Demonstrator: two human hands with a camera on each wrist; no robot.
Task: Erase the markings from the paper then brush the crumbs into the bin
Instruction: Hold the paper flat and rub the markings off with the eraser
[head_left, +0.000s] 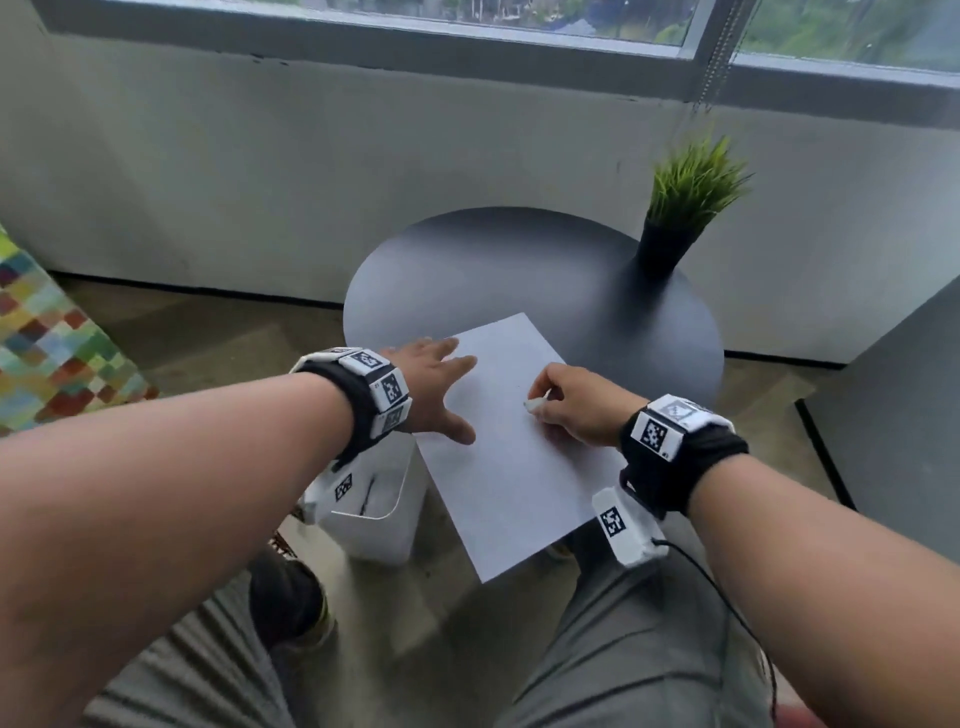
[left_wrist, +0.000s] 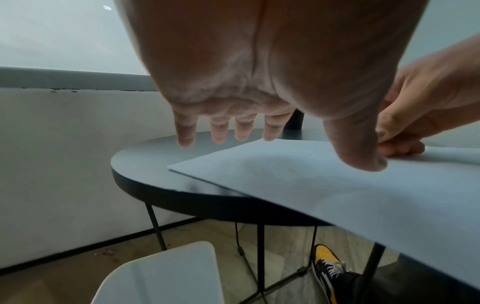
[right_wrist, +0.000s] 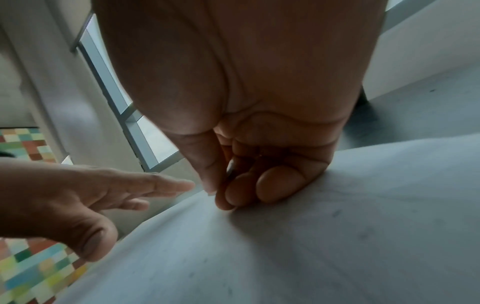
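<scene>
White paper lies slantwise on the round dark tabletop, its long axis running from the far edge toward the person; its near part overhangs the near edge, above the lap. Markings: barely any visible from the head view, maybe a faint speck near the middle; the right wrist view shows small grey specks on the sheet, prob crumbs or smudges, can't tell which.

Right hand sits on the sheet's right half w/ thumb and fingers curled tight round a small white eraser, its tip at or just above the paper. Left hand is at the sheet's left edge, fingers straight and spread, thumb reaching over the paper. The left wrist view shows its fingertips just above the tabletop, so whether it presses down is unclear.

Judgement: erasing looks nearly finished; brushing comes next. The key relation: the white bin stands on the floor below the tabletop's near-left edge, directly under the left wrist. So crumbs should go left, across the sheet's short axis, off its left edge. The right hand is on the far side from the bin and placed to sweep that way; the left is nearer the bin.

Also on the tabletop, at its far-right edge: green grass plant in a black pot. Beyond that, a grey wall under a window; wood-look floor; patchwork cushion far left.
</scene>
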